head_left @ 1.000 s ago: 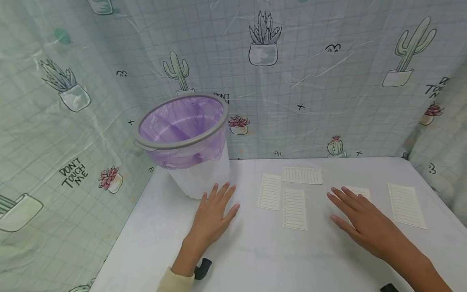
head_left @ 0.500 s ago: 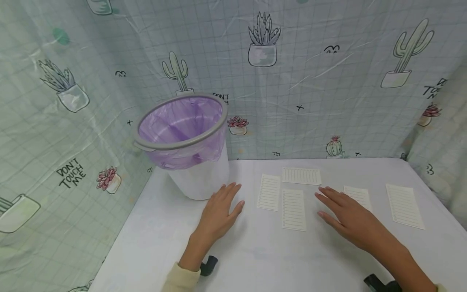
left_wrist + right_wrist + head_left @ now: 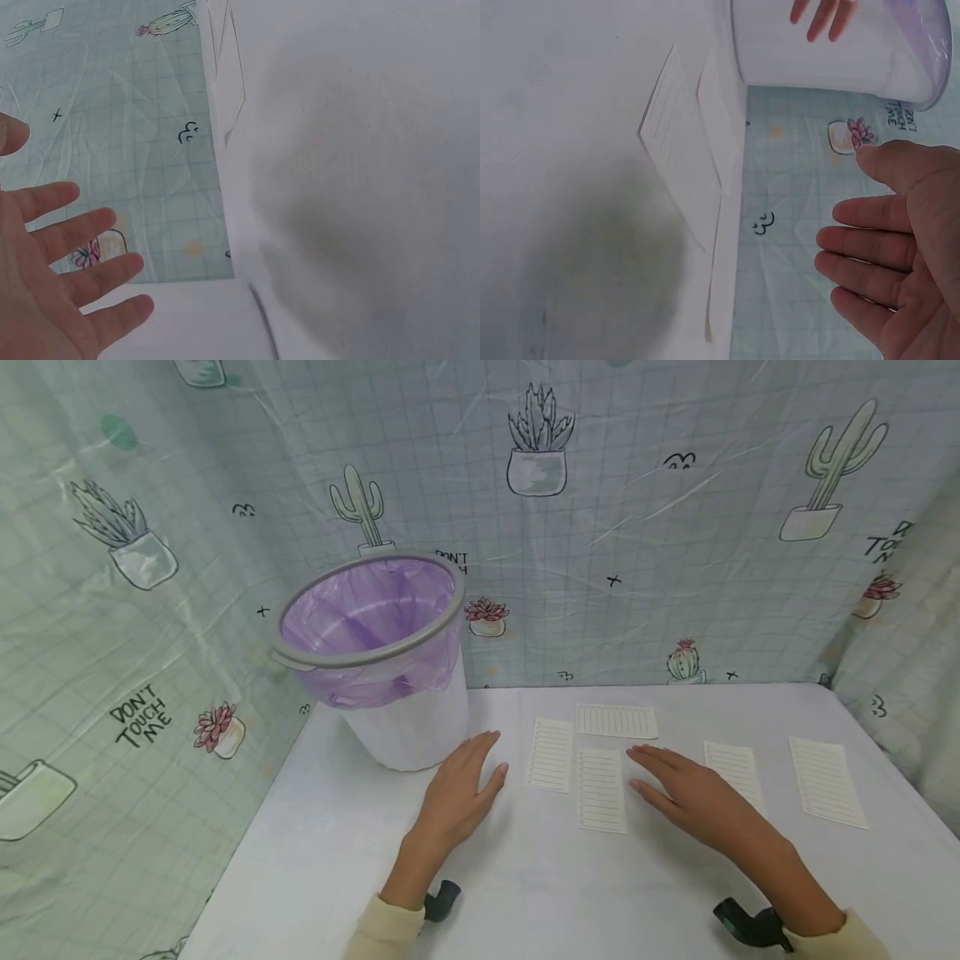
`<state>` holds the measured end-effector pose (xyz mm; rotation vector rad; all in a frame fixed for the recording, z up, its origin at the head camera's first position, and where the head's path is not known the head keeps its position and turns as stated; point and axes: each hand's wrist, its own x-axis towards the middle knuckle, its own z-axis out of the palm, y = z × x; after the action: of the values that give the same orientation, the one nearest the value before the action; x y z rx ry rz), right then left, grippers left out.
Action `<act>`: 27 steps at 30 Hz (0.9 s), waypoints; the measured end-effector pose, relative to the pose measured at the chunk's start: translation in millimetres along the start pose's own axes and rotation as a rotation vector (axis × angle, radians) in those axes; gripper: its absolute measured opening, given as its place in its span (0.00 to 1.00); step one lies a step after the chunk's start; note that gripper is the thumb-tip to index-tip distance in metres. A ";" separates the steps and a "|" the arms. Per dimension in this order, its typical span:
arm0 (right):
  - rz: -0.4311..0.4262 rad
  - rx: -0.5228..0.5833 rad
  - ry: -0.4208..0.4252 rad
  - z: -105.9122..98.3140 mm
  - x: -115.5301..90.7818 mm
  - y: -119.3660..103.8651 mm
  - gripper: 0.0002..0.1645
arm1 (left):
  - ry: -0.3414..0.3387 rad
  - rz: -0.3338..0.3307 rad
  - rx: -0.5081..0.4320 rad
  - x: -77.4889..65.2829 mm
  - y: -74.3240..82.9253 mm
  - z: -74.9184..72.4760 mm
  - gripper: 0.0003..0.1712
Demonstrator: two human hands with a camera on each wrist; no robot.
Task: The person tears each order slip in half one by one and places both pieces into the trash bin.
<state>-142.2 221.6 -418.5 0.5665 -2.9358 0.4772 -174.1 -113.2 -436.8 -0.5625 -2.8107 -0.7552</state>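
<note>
Over the table my left hand (image 3: 459, 793) hovers with straight fingers, just in front of a white bin (image 3: 408, 731) that has a grey rim and a purple liner (image 3: 375, 610). Its spread fingers hold nothing in the left wrist view. My right hand (image 3: 701, 797) reaches in from the right, fingers extended and nothing held, its fingertips right by a lined paper slip (image 3: 601, 791). Beside that slip lie another upright slip (image 3: 551, 755) and a sideways one (image 3: 617, 721). Behind the right hand is a further slip (image 3: 735, 770), and a larger one (image 3: 828, 782) lies at the far right.
The white table (image 3: 540, 893) ends at the back against a green curtain (image 3: 600, 527) printed with cacti, which also hangs along the left and right. Black wrist mounts (image 3: 750, 925) stick out at both sleeves.
Both hands have moved toward each other: the left slightly to the right, the right to the left, away from the slip it partly covered. The slips and the bin have stayed in place.
</note>
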 end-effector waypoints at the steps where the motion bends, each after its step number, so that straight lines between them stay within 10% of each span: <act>1: -0.004 0.005 0.002 0.7 1.9 -0.6 0.33 | -0.003 -0.007 -0.009 1.4 1.0 0.8 0.33; 27: -0.085 0.126 -0.016 20.1 71.2 -6.9 0.25 | -0.022 -0.155 -0.250 27.9 16.6 22.3 0.34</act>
<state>-206.4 184.6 -423.5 0.7097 -2.8967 0.6544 -194.5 -79.7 -441.2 -0.3935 -2.8240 -1.1483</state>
